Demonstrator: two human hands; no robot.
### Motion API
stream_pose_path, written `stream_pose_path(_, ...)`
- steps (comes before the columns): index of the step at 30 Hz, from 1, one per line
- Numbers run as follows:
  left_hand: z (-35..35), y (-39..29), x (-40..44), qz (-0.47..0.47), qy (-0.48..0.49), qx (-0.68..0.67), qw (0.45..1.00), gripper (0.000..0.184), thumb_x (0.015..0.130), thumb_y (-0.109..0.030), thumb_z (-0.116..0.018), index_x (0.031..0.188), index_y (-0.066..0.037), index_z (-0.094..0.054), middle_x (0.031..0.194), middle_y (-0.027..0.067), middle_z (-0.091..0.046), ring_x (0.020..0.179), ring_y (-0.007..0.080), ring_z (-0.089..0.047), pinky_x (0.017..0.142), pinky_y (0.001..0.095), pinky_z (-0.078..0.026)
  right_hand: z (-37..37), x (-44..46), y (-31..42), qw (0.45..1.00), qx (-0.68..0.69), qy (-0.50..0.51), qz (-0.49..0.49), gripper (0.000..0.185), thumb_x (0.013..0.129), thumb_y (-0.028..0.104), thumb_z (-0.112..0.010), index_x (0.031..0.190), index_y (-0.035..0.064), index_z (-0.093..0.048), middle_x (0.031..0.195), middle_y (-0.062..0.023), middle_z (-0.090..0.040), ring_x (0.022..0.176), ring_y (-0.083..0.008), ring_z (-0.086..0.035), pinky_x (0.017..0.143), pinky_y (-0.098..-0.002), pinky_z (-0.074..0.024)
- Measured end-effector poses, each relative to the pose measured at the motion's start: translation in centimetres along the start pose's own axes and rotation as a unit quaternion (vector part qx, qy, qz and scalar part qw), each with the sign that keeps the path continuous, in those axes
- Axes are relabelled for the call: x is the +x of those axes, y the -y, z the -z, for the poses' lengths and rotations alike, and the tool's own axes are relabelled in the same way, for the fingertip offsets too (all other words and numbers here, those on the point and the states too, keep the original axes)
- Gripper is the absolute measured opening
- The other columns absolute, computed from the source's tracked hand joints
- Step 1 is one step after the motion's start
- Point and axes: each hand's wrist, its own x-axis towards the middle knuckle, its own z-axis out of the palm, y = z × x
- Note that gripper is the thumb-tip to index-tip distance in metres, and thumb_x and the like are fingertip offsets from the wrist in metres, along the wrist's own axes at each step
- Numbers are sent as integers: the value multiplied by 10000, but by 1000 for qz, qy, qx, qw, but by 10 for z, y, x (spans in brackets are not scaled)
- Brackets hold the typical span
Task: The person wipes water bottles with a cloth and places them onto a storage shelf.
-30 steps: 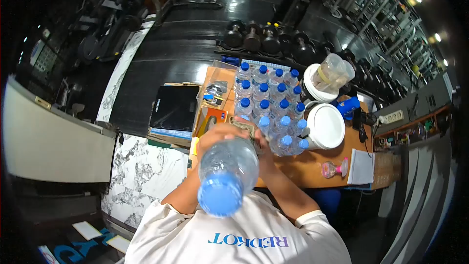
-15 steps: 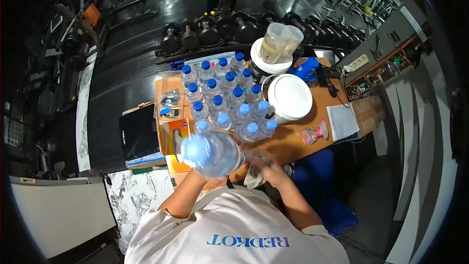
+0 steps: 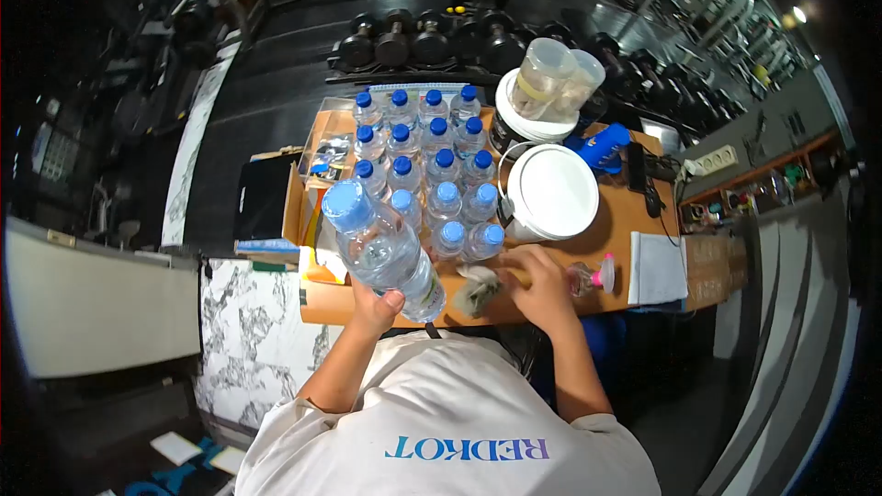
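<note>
A large clear bottle with a light blue cap [image 3: 381,253] is held tilted in my left hand [image 3: 375,309], whose fingers wrap around its lower part. My right hand [image 3: 540,287] is over the table with its fingers apart, just right of a crumpled greyish cloth [image 3: 477,291]. The cloth lies near the table's front edge. Rows of small water bottles [image 3: 439,140] stand beyond my hands, some with dark blue caps and some with light blue ones. A small clear bottle with a pink top [image 3: 591,276] lies right of my right hand.
A white lidded bucket [image 3: 552,193] stands right of the bottles, with another bucket [image 3: 505,133] behind it carrying clear containers [image 3: 557,78]. Farther right are a blue object [image 3: 602,147], a white paper stack [image 3: 658,270] and a power strip [image 3: 715,161]. Dumbbells [image 3: 430,40] line the back.
The large bottle has swung away from the camera in my left hand, showing more of its side. My right hand has let go of the cloth, which now lies on the table. The view has shifted.
</note>
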Motion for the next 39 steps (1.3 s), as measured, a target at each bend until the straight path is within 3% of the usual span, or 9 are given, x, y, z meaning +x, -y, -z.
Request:
stream_pose_path(7, -33, 0, -33, -18, -125, -7, 992, 862, 652, -570, -728, 1239, -20, -421, 1057, 159, -567, 984, 271, -591, 859, 417, -498, 23, 33, 19, 952, 240, 177, 74, 197, 802, 147, -633, 956, 25, -630, 872, -124, -638, 798, -297, -629, 719, -350, -475)
stream_pose_path(13, -35, -48, -82, -117, -223, -26, 967, 890, 692, -613, -680, 1283, -13, -391, 1107, 180, -565, 999, 285, -596, 852, 442, -519, -36, 46, 86, 807, 355, 431, 195, 602, 796, 328, -709, 1253, 19, -466, 1116, -156, -577, 1014, -264, -598, 869, -357, -479)
stream_pose_path(16, -13, -58, -114, -163, -230, -104, 954, 956, 695, -602, -688, 1340, 8, -333, 1187, 158, -550, 1027, 263, -591, 893, 413, -496, -69, 29, 124, 720, 408, 524, 201, 858, 738, 326, -760, 1364, 6, -269, 1325, -183, -415, 1208, -293, -461, 1032, -400, -360)
stream_pose_path(19, 14, -46, -147, -227, -223, -114, 941, 946, 729, -590, -675, 1376, -36, -264, 1246, 165, -507, 1074, 300, -570, 895, 434, -501, -95, 14, 157, 694, 394, 485, 357, 938, 764, 359, -752, 1421, 46, -160, 1335, -164, -388, 1213, -274, -434, 1034, -387, -339)
stream_pose_path(21, 32, -40, -153, -237, -245, -33, 939, 884, 737, -583, -674, 1359, -89, -285, 1272, 153, -490, 1124, 255, -543, 952, 416, -463, -112, 1, 152, 665, 412, 584, 218, 894, 753, 238, -751, 1408, 53, -171, 1315, -146, -396, 1202, -258, -440, 1002, -376, -369)
stream_pose_path(25, 46, -109, -151, -182, -226, 316, 903, 807, 753, -584, -661, 1253, 19, -468, 1218, 102, -546, 1142, 230, -507, 948, 349, -403, -136, -5, 146, 719, 357, 572, 169, 794, 686, 91, -734, 1338, 54, -282, 1229, -111, -463, 1121, -229, -504, 931, -356, -436)
stream_pose_path(30, 80, -143, -168, -231, -332, 275, 872, 820, 740, -538, -693, 1313, -39, -382, 1104, 159, -603, 1045, 261, -586, 924, 353, -431, -165, -2, 207, 699, 402, 586, 82, 779, 634, 28, -742, 1302, 41, -342, 1170, -102, -505, 1066, -217, -541, 902, -347, -458)
stream_pose_path(33, 114, -173, -207, -229, -390, 266, 851, 967, 704, -556, -736, 1391, -80, -249, 1096, 151, -609, 1021, 252, -602, 907, 355, -450, -200, -17, 253, 713, 369, 566, 185, 778, 635, 56, -749, 1300, 34, -346, 1173, -108, -503, 1053, -212, -548, 896, -347, -463)
stream_pose_path(39, 173, -255, -312, -208, -481, 286, 802, 638, 751, -472, -729, 1149, -33, -491, 988, 79, -629, 925, 153, -603, 828, 307, -475, -271, -65, 355, 619, 327, 670, 245, 748, 652, 187, -786, 1256, 7, -383, 1131, -118, -556, 1033, -233, -563, 870, -338, -448)
